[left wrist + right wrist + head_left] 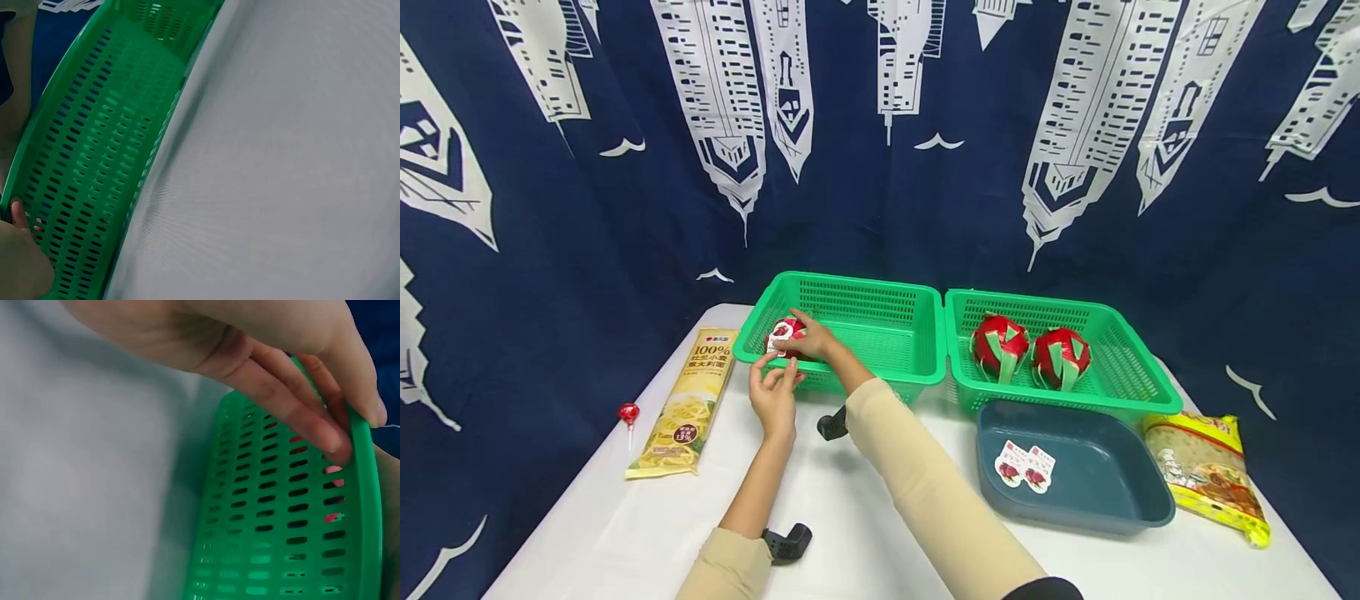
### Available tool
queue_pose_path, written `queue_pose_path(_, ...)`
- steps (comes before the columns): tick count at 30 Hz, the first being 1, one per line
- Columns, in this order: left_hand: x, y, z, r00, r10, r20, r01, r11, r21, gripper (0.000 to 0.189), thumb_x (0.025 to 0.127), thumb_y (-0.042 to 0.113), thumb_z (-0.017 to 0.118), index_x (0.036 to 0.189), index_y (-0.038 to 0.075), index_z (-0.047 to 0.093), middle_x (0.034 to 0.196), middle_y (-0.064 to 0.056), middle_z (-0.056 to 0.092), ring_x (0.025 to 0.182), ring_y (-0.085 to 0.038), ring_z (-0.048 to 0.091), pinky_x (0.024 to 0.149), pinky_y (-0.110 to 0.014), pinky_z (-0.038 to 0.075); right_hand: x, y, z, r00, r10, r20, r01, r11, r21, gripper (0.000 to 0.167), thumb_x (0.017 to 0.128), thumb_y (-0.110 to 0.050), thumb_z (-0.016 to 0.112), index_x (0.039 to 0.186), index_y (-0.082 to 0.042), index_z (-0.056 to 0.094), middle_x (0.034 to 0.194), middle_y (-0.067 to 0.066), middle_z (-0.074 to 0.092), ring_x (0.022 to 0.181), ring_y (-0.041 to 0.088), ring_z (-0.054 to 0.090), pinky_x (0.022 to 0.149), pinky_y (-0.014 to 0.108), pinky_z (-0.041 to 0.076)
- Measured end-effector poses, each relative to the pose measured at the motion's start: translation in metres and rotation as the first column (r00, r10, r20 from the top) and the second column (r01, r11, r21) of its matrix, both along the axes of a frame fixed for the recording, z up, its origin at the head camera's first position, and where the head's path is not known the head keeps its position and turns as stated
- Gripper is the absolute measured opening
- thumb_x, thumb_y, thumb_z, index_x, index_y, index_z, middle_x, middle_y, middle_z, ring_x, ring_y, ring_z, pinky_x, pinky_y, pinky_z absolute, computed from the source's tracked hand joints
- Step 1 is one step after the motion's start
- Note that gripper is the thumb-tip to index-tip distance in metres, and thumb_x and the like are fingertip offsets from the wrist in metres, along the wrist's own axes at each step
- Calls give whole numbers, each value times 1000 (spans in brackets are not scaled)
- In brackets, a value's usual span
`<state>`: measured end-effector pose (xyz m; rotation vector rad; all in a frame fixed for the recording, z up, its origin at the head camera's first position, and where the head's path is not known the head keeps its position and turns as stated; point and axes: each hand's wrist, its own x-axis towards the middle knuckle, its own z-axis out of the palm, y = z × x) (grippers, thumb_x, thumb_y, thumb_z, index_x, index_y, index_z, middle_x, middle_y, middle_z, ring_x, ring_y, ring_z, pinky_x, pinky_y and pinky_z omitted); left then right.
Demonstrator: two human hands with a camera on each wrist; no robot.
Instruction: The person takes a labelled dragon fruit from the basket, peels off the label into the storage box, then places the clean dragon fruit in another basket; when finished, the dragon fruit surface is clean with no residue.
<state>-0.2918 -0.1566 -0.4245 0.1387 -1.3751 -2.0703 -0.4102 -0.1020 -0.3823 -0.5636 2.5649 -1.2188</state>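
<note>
A red dragon fruit (797, 327) with green scales lies in the left end of the left green basket (880, 367). My right hand (813, 340) reaches over the front rim and holds it, thumb and forefinger spread around its side. A white label (778, 335) with a dragon fruit picture stands against the fruit, under the thumb tip. My left hand (772, 402) is at the basket's front left rim. In the right wrist view, the left hand (275, 356) has fingers along the perforated outer wall and one tip at the rim by a thin white edge.
A second green basket (1120, 354) holds two dragon fruits (1000, 343). Before it stands a dark blue tray (1097, 467) with two labels (1024, 467). Noodle packet (688, 400) and lollipop (628, 413) lie left; a yellow food bag (1206, 475) lies right.
</note>
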Motion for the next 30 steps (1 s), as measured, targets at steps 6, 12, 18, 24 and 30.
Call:
queue_pose_path(6, -8, 6, -13, 1000, -25, -17, 25, 1000, 7, 48, 86, 7, 65, 125, -7, 42, 78, -21, 56, 66, -15, 63, 70, -27, 53, -1, 17, -7, 997, -72, -7, 71, 990, -119, 72, 79, -31, 73, 141, -21, 39, 132, 11, 47, 115, 27, 48, 89, 34, 44)
queue_pose_path(12, -17, 8, -24, 999, -35, -21, 35, 999, 1, 49, 84, 11, 67, 124, -3, 44, 78, -18, 57, 66, -16, 63, 71, -29, 53, -6, 54, -7, 994, -75, 84, 93, 967, -236, 65, 81, -28, 71, 139, -22, 42, 130, 14, 48, 107, 28, 53, 80, 34, 50)
queue_pose_path(18, -19, 2, -22, 1000, -8, -25, 8, 1000, -25, 46, 84, 12, 67, 122, -2, 44, 75, -6, 59, 64, -13, 62, 69, -26, 53, 0, 105, 19, 988, 70, 135, -9, 912, -409, 64, 85, -18, 68, 141, -23, 38, 126, 14, 47, 99, 28, 59, 71, 40, 54)
queue_pose_path(24, -21, -3, -20, 1000, 29, -7, -29, 994, -101, 45, 85, 17, 66, 121, -1, 46, 78, -11, 61, 65, -15, 63, 68, -26, 53, 62, 162, 80, 982, 151, -118, -188, 873, -449, 64, 85, -8, 66, 142, -16, 36, 132, 10, 42, 100, 27, 54, 78, 36, 52)
queue_pose_path(30, -19, -3, -23, 993, 115, 24, -105, 962, -251, 36, 89, 20, 61, 116, -3, 54, 84, -25, 62, 68, -20, 66, 69, -35, 53, 152, 209, 89, 950, 212, -231, -287, 884, -370, 68, 81, 0, 68, 141, -10, 37, 136, 8, 39, 107, 29, 49, 78, 36, 52)
